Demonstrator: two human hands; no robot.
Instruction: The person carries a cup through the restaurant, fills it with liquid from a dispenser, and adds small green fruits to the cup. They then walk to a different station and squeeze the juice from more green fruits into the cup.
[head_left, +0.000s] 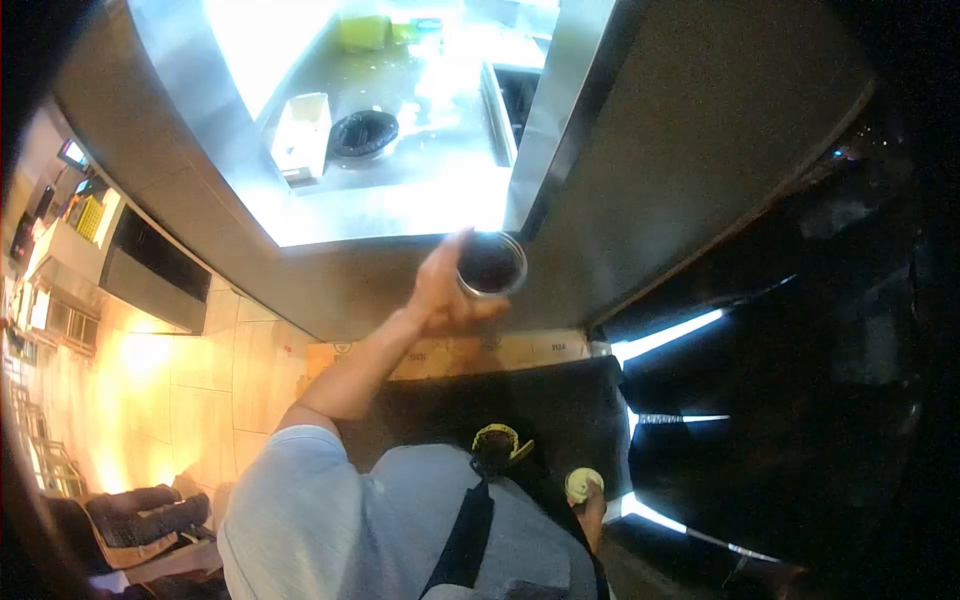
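My left hand (447, 288) is wrapped round the side of a round, clear-rimmed container (492, 264) with dark contents, held up just in front of the metal counter's near edge. Low at my right side, my right hand (592, 508) grips a small round pale yellow-green item (583, 485), perhaps a cup or lid. Beyond the left hand, on the bright metal surface, a dark round dish (364, 134) lies beside a white rectangular box (302, 136).
A steel frame (562, 120) borders the lit opening. Yellow-green items (366, 33) sit at its back. Below the counter lies a cardboard strip (470, 352). Tiled floor (200, 390) and a dark cabinet (155, 270) are at left, dark panels with bright gaps at right.
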